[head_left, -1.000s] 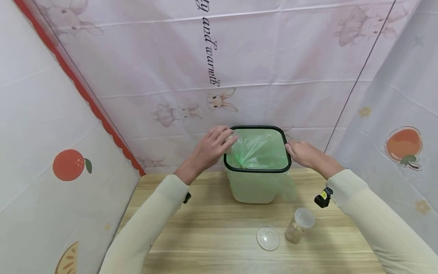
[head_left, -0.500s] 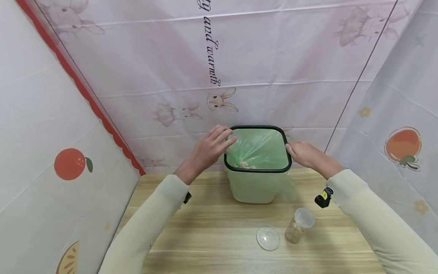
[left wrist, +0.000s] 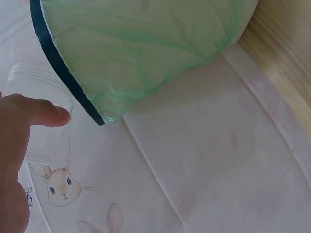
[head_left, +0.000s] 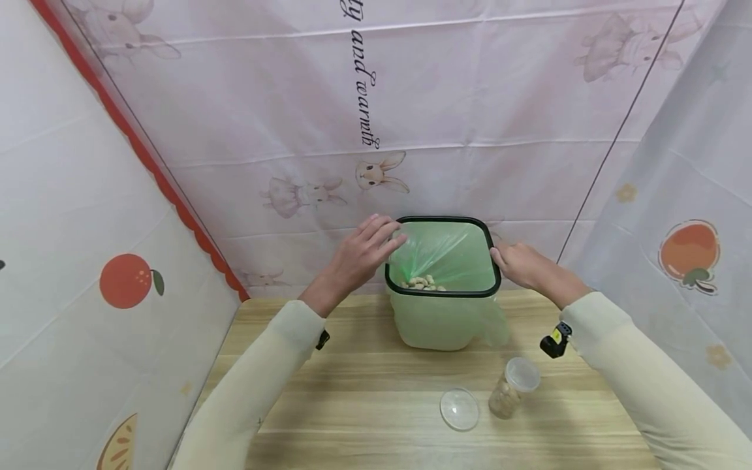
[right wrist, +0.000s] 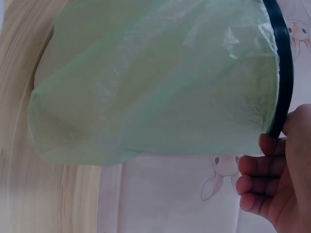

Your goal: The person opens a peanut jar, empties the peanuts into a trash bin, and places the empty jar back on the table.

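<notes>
A bin with a black rim (head_left: 443, 293) and a green plastic bag (head_left: 452, 254) lining it stands at the back of the table. My left hand (head_left: 367, 251) grips a clear jar (left wrist: 51, 138) tilted at the bin's left rim; in the left wrist view the jar looks see-through, with no contents showing. From the head, the hand hides most of it. Several pale pieces that look like peanuts (head_left: 423, 283) lie inside the bag. At the right rim my right hand (head_left: 519, 261) pinches the black edge between thumb and finger, its other fingers loosely bent.
A round clear lid (head_left: 459, 409) lies on the wooden table (head_left: 352, 418). To its right stands a second jar (head_left: 504, 399) with tan contents and a translucent lid (head_left: 522, 374). Printed cloth walls (head_left: 305, 117) enclose the back and sides.
The pale pieces have dropped from the jar in my left hand into the bag and spread there. Both hands have stayed in nearly the same place.
</notes>
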Demonstrator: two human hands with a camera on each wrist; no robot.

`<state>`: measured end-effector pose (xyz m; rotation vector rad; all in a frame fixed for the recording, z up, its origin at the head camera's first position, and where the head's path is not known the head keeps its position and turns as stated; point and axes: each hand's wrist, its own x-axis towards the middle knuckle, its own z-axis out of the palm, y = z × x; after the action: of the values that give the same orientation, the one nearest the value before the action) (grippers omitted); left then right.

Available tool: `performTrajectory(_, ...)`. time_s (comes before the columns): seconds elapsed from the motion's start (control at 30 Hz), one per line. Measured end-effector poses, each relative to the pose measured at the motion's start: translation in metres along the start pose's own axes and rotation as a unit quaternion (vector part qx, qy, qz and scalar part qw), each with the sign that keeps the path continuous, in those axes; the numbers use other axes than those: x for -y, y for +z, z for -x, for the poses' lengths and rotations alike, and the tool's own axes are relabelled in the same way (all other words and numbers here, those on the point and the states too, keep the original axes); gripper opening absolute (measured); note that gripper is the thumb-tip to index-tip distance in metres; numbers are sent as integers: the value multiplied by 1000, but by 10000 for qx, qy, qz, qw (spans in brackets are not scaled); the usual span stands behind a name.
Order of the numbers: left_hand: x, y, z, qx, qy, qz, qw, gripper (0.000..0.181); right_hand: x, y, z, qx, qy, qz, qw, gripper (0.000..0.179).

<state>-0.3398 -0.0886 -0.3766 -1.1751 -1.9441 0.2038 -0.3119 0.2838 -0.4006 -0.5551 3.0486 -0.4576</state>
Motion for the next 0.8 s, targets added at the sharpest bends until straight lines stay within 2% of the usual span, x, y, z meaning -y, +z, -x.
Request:
performTrajectory(0.3,1,0,6,-258,-492,238,9982,35,-2,3,0,-22,12,-46,10000,41)
performTrajectory(0.47,0,-1,12,-327,-895,549,9939,53,0,1,1,21,62,-67,10000,41)
performTrajectory(0.57,-1,-2,17,-295,-1283,919,9870,69,1,0,1,23,63,-71,10000,41)
performTrajectory(0.67,-3,-3,24,-241,-1732,1266,9764,84,2,1,1,4,53,-47,10000,42)
performTrajectory(0.8,-7,-3,34,-211,-2248,1599,9610,85,1,1,1,8,54,-30,10000,43)
